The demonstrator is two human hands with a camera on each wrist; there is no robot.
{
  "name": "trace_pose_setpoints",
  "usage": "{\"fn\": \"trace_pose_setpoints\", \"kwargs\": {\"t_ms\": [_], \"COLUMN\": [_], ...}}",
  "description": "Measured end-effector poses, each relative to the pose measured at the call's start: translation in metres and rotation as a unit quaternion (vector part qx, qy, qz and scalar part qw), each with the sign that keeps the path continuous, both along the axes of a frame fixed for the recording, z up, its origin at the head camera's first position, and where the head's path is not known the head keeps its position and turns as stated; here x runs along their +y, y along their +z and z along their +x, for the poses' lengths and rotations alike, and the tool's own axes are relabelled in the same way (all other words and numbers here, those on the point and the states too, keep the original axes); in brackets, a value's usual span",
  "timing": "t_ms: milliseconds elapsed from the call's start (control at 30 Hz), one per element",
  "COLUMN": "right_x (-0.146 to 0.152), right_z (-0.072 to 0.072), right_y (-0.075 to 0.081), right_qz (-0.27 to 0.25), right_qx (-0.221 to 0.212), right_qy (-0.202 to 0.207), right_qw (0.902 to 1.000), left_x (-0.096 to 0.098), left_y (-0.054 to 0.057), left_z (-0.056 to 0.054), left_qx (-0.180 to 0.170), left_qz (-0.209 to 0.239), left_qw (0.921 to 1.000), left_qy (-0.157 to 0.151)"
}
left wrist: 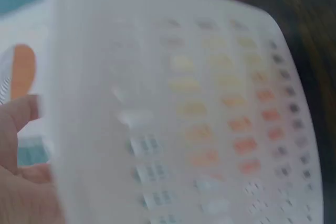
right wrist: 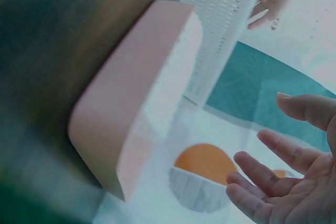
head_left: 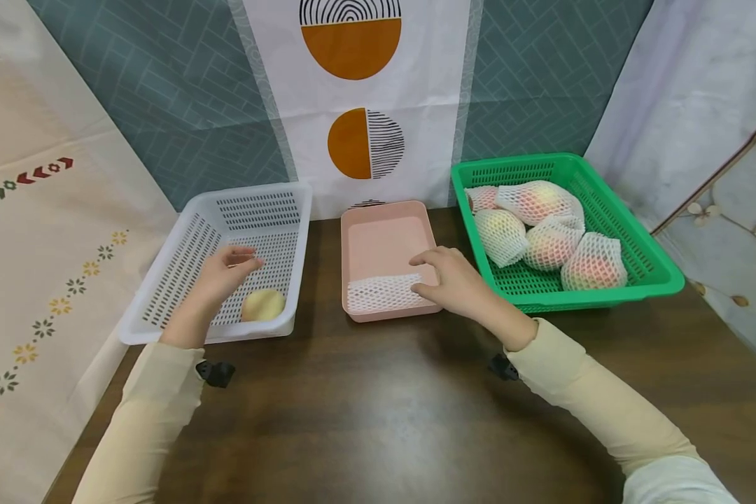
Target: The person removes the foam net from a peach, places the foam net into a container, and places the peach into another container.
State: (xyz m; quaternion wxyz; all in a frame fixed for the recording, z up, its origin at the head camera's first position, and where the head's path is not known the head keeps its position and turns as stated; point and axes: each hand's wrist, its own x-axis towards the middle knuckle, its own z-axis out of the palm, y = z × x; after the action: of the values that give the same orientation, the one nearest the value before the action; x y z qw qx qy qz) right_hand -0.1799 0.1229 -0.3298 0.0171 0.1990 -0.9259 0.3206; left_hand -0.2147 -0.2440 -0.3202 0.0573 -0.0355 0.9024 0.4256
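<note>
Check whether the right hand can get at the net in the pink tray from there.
Probably yes: the right hand hovers empty by the right edge of the tray, and nothing lies on the net.

1. My work surface is a dark wood-look table (head_left: pixel 365 413), in a homelike corner; which room, I cannot tell.
2. A geometric-print cloth (head_left: pixel 195 84) hangs behind it; flower-printed fabric (head_left: pixel 50 231) and leaf-printed fabric (head_left: pixel 705 126) flank it.
3. I face a household-looking white basket (head_left: pixel 301 266), pink tray (head_left: pixel 384 238) and green basket (head_left: pixel 658 276).

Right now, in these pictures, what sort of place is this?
Probably an indoor tabletop workspace: printed cloth hangs behind a brown table, which holds a pink tray and a green basket of net-wrapped fruit.
</note>
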Motion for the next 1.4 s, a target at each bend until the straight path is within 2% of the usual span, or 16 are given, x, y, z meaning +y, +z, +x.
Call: {"fn": "trace_pose_setpoints", "kwargs": {"t_ms": [133,233,400,667,867,1067,1267,1400], "right_x": [0.012,0.021,0.038,0.066,0.091,0.114,0.136,0.15], "right_z": [0.004,0.006,0.009,0.015,0.014,0.015,0.016,0.018], "right_y": [0.013,0.022,0.034,0.048,0.051,0.05,0.049,0.046], "right_qz": [-0.007,-0.013,-0.016,-0.022,-0.019,-0.015,-0.002,0.003], "right_qx": [0.005,0.007,0.004,0.019,0.027,0.03,0.016,0.012], "right_qy": [-0.008,-0.016,-0.038,-0.079,-0.111,-0.145,-0.186,-0.21], "right_qw": [0.9999,0.9998,0.9991,0.9964,0.9933,0.9888,0.9824,0.9777], "left_x": [0.017,0.032,0.057,0.092,0.117,0.138,0.159,0.172], "left_y": [0.009,0.016,0.023,0.022,0.022,0.016,0.009,0.006], "left_z": [0.003,0.006,0.007,0.004,0.007,0.008,0.009,0.011], "left_qx": [0.056,0.076,0.074,0.071,0.074,0.074,0.048,0.036], "left_qz": [0.047,0.075,0.113,0.162,0.207,0.236,0.273,0.282], "left_qw": [0.9973,0.9943,0.9902,0.9809,0.9699,0.9603,0.9512,0.9483], "left_qy": [0.004,-0.007,-0.037,-0.081,-0.104,-0.128,-0.135,-0.141]}}
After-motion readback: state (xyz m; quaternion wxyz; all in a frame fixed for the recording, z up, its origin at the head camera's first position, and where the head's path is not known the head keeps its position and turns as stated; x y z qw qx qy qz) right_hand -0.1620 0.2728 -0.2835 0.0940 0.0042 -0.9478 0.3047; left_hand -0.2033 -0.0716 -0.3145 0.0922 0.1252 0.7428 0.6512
